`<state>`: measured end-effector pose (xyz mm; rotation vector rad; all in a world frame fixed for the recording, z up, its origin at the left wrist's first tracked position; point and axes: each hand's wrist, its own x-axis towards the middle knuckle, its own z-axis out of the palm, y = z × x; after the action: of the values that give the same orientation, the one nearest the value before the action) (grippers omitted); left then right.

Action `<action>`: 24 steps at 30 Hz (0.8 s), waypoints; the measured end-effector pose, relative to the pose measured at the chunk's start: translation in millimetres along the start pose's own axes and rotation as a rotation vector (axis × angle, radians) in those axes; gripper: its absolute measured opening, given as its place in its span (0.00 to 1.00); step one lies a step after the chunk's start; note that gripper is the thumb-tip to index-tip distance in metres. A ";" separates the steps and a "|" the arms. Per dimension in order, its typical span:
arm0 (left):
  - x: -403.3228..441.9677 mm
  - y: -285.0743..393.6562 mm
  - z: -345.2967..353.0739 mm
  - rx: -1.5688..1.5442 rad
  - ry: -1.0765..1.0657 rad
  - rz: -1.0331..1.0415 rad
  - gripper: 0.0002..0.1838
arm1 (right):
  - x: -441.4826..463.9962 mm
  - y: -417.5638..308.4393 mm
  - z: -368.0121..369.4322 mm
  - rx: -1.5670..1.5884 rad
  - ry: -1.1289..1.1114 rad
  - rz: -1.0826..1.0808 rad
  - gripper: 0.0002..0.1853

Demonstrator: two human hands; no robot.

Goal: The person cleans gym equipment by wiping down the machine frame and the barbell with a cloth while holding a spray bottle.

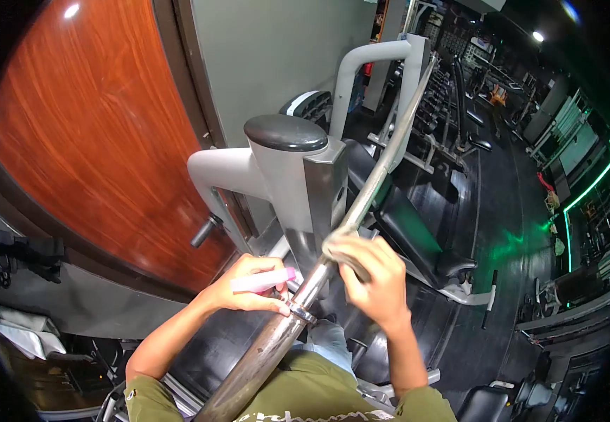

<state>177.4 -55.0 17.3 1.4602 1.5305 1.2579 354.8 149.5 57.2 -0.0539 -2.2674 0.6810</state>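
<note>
A metal barbell (379, 172) runs slantwise from the bottom of the view up to the top right. My left hand (238, 299) is closed around a small pale bottle with a pink cap (259, 280), and its fingertips are beside the bar's collar (299, 311). Just above the collar, my right hand (379, 281) presses a grey-beige cloth (347, 257) onto the shaft. The fingers of that hand are bent over the cloth and partly hide it. Below the collar, the thick sleeve of the bar (255, 366) comes close to my body.
A grey weight machine (287, 176) with a black rounded top stands just ahead. Behind the bar is a black padded bench (410, 228). A wooden door (101, 141) is on the left. Dumbbell racks (428, 105) and further equipment line the gym at the back right.
</note>
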 end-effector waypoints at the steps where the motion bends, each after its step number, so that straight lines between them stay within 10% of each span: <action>1: -1.0 0.1 1.4 -0.003 0.001 -0.002 0.20 | 11.0 -1.8 -0.1 -0.057 -0.092 -0.003 0.12; 10: -8.4 21.2 3.4 0.159 0.121 0.048 0.19 | 43.5 -14.3 2.5 0.063 -0.773 -0.240 0.09; 24: -13.0 26.5 9.8 0.098 0.174 0.030 0.17 | 43.1 15.6 -15.9 0.165 -0.666 -0.215 0.16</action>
<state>197.3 -68.2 37.2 1.4723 1.7108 1.3758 332.3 180.4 87.0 0.5657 -2.7700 0.8554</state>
